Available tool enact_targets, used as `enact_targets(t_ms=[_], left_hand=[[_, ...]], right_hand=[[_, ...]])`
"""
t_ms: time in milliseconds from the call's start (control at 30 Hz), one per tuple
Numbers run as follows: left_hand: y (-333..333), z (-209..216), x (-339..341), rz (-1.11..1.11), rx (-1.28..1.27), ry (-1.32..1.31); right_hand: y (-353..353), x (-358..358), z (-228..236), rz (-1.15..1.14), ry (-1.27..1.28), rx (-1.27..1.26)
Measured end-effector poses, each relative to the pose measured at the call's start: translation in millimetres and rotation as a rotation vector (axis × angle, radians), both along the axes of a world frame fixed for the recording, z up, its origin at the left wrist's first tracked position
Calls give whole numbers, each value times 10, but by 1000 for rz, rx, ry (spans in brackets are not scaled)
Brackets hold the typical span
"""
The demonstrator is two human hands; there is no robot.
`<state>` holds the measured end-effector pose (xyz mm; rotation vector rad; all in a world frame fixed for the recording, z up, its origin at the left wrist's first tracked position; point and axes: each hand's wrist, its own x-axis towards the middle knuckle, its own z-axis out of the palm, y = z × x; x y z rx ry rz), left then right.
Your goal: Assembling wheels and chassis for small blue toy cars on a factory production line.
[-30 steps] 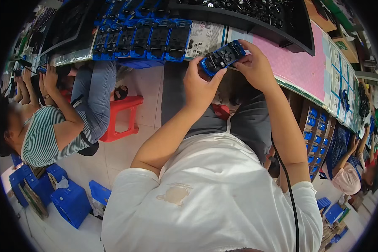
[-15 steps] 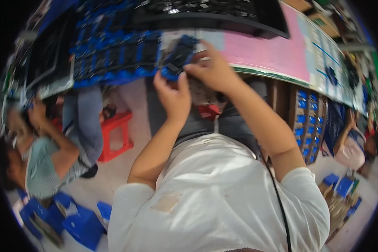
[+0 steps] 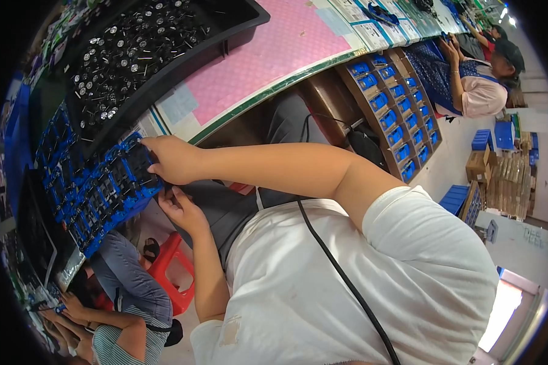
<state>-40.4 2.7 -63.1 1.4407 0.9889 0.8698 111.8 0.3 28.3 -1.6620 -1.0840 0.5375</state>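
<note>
Hands and toy car seen from the head. The right hand (image 3: 178,160) lies at 9 to 10 o'clock, thumb and fingers on the blue-and-black toy car (image 3: 141,160) at the near end of the car row (image 3: 97,198); whether they grip it cannot be told. One second earlier both hands held a car of this kind at 12 to 1 o'clock, in front of the table edge. The left hand (image 3: 184,211), at 8 to 9 o'clock, is now apart from the right, its fingers loosely spread just below the row; contact is unclear. The view has swung round: the black tray (image 3: 240,31) of small wheeled parts has passed from 1 to 11 o'clock, the pink sheet (image 3: 268,52) from 2 to 12, and the compartmented rack (image 3: 366,96) from 3 to 2.
</note>
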Motion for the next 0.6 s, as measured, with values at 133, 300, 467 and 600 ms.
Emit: enact_targets(t_ms=[133, 300, 467, 600], left_hand=[[41, -98, 72, -36, 45, 37], [123, -156, 66, -67, 2, 78], [175, -73, 15, -85, -196, 8], [286, -87, 6, -115, -189, 71]], right_hand=[[39, 38, -19, 53, 48, -11], [-224, 110, -117, -23, -59, 115], [-1080, 416, -94, 33, -60, 3], [-1929, 686, -557, -192, -108, -218]])
